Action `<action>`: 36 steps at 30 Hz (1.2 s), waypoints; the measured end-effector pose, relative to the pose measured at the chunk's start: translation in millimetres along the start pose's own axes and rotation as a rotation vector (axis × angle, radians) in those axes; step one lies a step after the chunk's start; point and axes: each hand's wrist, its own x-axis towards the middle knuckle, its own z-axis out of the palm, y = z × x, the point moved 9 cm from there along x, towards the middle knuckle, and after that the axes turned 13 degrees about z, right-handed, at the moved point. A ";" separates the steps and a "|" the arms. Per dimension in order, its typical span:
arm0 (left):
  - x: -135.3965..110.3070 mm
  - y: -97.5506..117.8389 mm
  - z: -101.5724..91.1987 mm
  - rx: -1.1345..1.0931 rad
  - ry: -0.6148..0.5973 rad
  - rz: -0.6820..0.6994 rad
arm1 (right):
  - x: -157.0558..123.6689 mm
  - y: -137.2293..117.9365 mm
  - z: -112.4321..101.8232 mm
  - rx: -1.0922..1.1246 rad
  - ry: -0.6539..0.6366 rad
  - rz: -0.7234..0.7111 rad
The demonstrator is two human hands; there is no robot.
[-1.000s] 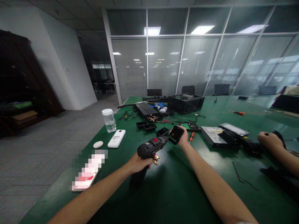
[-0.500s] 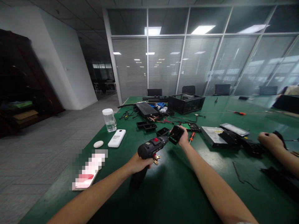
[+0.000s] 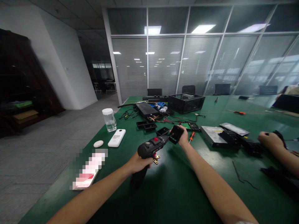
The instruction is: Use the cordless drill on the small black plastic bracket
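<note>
Four things along the left edge of the green table: nearest, a flat pink-and-white item, pixelated; then a white oval piece, a clear white-lidded jar partly filled with clear liquid, and a white power bank lying flat. Towards the far left corner, tangled black cables and a flat black case; nearer, small black trays. Raised over the table, a black cordless drill, its grip firmly clasped in the left hand, chuck pointing right. Small brass-coloured plates just beside that hand; support unclear. Directly ahead of the bit, above the table, a black plastic housing, gripped by the right hand; contact between bit and housing too small to confirm. Near the far edge, an open black chassis. Just beyond the right hand, a green circuit board; beside it, an orange-handled screwdriver. Farther right, a silver-topped drive, then a co-worker's hand, curled, beside something black.
</note>
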 end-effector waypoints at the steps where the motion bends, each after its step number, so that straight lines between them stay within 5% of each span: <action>1: 0.2 -0.1 0.1 -0.003 0.000 0.001 | 0.0 0.3 -0.1 0.002 0.002 0.004; 36: -0.1 0.0 -2.5 0.003 0.024 0.002 | 2.4 -0.1 -5.7 -0.017 0.105 -0.028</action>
